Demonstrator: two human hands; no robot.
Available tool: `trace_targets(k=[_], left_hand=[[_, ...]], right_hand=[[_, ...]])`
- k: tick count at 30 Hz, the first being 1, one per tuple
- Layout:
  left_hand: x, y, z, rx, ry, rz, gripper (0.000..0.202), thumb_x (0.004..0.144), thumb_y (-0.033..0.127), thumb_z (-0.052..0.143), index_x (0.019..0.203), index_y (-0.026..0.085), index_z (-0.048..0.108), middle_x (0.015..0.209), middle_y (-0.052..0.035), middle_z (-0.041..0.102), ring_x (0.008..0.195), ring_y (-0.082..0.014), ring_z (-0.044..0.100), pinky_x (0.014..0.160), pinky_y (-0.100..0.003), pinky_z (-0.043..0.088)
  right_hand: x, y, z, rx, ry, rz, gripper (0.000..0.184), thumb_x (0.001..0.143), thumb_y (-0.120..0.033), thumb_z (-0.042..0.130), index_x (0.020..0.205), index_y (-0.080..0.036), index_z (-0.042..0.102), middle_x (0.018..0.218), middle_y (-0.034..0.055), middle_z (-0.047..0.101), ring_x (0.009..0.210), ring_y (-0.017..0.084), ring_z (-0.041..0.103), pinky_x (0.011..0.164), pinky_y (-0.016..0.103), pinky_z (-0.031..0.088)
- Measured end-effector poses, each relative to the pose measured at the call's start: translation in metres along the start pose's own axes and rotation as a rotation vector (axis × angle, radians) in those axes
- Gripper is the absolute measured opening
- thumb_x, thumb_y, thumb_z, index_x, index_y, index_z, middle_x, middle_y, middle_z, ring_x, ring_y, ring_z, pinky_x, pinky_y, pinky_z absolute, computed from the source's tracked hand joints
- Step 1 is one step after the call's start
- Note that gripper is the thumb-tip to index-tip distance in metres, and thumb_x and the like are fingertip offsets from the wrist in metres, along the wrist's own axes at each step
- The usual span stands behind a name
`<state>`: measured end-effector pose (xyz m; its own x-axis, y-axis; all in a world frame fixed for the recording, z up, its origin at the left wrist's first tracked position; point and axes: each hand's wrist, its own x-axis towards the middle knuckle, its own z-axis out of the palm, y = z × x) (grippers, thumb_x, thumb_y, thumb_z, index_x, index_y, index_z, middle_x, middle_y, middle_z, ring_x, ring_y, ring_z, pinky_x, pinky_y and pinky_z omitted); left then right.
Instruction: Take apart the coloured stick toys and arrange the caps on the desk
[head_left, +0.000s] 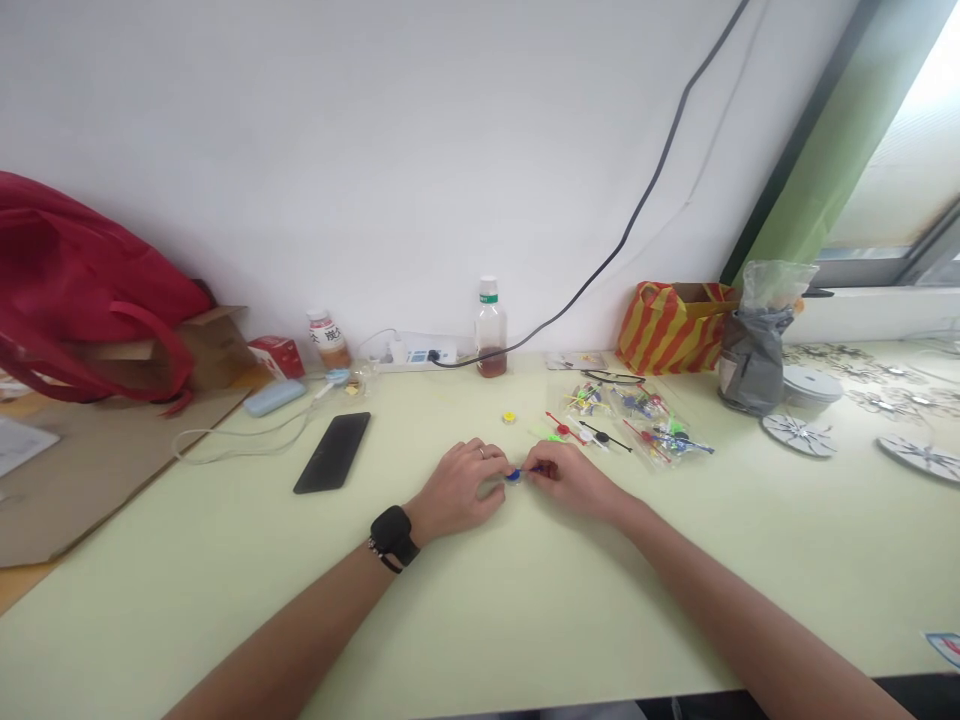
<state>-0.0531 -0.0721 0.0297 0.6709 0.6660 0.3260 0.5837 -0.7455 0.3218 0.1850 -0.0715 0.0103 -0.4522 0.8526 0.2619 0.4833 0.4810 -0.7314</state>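
Observation:
Both my hands meet at the middle of a pale green table [525, 600]. My left hand [459, 490], with a black watch on its wrist, has its fingers curled round a small blue plastic piece [514, 475]. My right hand [571, 480] pinches the same blue piece from the right side. Just beyond my hands lie loose coloured plastic sticks with round heads [581, 432] and a small yellow round piece [509, 417]. Clear bags of similar coloured pieces [649, 420] lie to the right of them.
A black phone [333, 452] lies left of my hands. A bottle [490, 328], a power strip [420, 352] and a striped bag [671, 325] stand along the wall. A red bag [82, 290] and cardboard sit far left. White discs [800, 434] lie at right.

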Motion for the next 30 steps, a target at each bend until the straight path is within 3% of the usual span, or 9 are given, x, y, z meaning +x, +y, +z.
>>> trace_targets(k=[5,9,12,14,16,21,24,27,30], left_hand=[[-0.003,-0.005,-0.003,-0.254,0.091,-0.067,0.033,0.092,0.018,0.058,0.122,0.029,0.065,0.126,-0.0026,0.066,0.117,-0.0237,0.058,0.107,-0.042,0.044],[-0.003,-0.014,-0.002,-0.356,0.229,-0.214,0.034,0.100,0.017,0.044,0.124,0.029,0.065,0.123,-0.0030,0.067,0.115,-0.0218,0.059,0.105,-0.041,0.045],[-0.002,-0.017,0.001,-0.354,0.285,-0.242,0.031,0.101,0.019,0.043,0.120,0.027,0.066,0.122,-0.0036,0.068,0.114,-0.0224,0.060,0.103,-0.041,0.046],[-0.002,-0.017,0.003,-0.347,0.299,-0.252,0.029,0.103,0.022,0.044,0.120,0.027,0.066,0.122,-0.0038,0.068,0.114,-0.0226,0.060,0.102,-0.041,0.047],[-0.001,-0.016,0.003,-0.340,0.304,-0.268,0.028,0.104,0.025,0.043,0.121,0.027,0.066,0.122,-0.0039,0.068,0.113,-0.0226,0.060,0.101,-0.041,0.047],[-0.001,-0.016,0.003,-0.322,0.304,-0.280,0.028,0.106,0.032,0.043,0.120,0.027,0.067,0.121,-0.0047,0.069,0.114,-0.0230,0.060,0.100,-0.040,0.047],[-0.001,-0.017,0.005,-0.307,0.305,-0.281,0.029,0.107,0.034,0.042,0.119,0.026,0.067,0.120,-0.0049,0.069,0.114,-0.0229,0.060,0.099,-0.040,0.048],[0.000,-0.018,0.006,-0.299,0.304,-0.285,0.030,0.107,0.035,0.041,0.119,0.026,0.067,0.119,-0.0050,0.069,0.114,-0.0228,0.061,0.099,-0.040,0.049],[-0.001,-0.023,0.008,-0.273,0.312,-0.300,0.030,0.107,0.034,0.041,0.118,0.025,0.067,0.118,-0.0053,0.069,0.113,-0.0230,0.061,0.099,-0.041,0.050]], right_hand=[[0.000,-0.001,-0.001,0.063,0.029,0.109,0.035,0.093,-0.039,0.063,0.122,-0.020,0.066,0.091,0.0031,0.068,0.068,0.015,0.059,0.064,0.029,0.048],[-0.002,-0.003,-0.001,-0.067,0.177,0.209,0.052,0.093,-0.046,0.062,0.138,-0.020,0.059,0.090,0.0033,0.067,0.067,0.016,0.057,0.066,0.031,0.046],[-0.004,-0.016,-0.005,0.023,0.123,0.239,0.037,0.095,-0.053,0.058,0.089,-0.019,0.072,0.068,0.0005,0.057,0.062,0.016,0.052,0.065,0.030,0.043],[-0.004,-0.026,-0.008,0.207,-0.015,0.221,0.058,0.098,-0.058,0.050,0.054,-0.021,0.051,0.054,-0.0023,0.043,0.053,0.013,0.040,0.062,0.030,0.040],[-0.004,-0.032,-0.010,0.326,-0.050,0.190,0.066,0.100,-0.061,0.047,0.049,-0.021,0.035,0.051,-0.0046,0.032,0.050,0.011,0.030,0.058,0.029,0.036],[-0.001,-0.030,-0.005,0.162,0.094,0.070,0.046,0.099,-0.052,0.055,0.067,-0.020,0.055,0.060,-0.0024,0.048,0.057,0.013,0.042,0.055,0.028,0.035],[-0.005,-0.025,0.001,-0.075,0.143,-0.098,0.023,0.099,-0.038,0.058,0.090,-0.021,0.070,0.089,0.0069,0.067,0.084,0.021,0.060,0.075,0.034,0.049],[-0.009,-0.024,0.005,-0.242,0.093,-0.239,0.020,0.098,-0.029,0.060,0.112,-0.025,0.073,0.118,0.0116,0.068,0.113,0.028,0.059,0.098,0.044,0.049],[-0.010,-0.025,0.005,-0.295,-0.005,-0.270,0.026,0.097,-0.027,0.061,0.121,-0.026,0.072,0.120,0.0108,0.070,0.118,0.030,0.058,0.102,0.047,0.047]])
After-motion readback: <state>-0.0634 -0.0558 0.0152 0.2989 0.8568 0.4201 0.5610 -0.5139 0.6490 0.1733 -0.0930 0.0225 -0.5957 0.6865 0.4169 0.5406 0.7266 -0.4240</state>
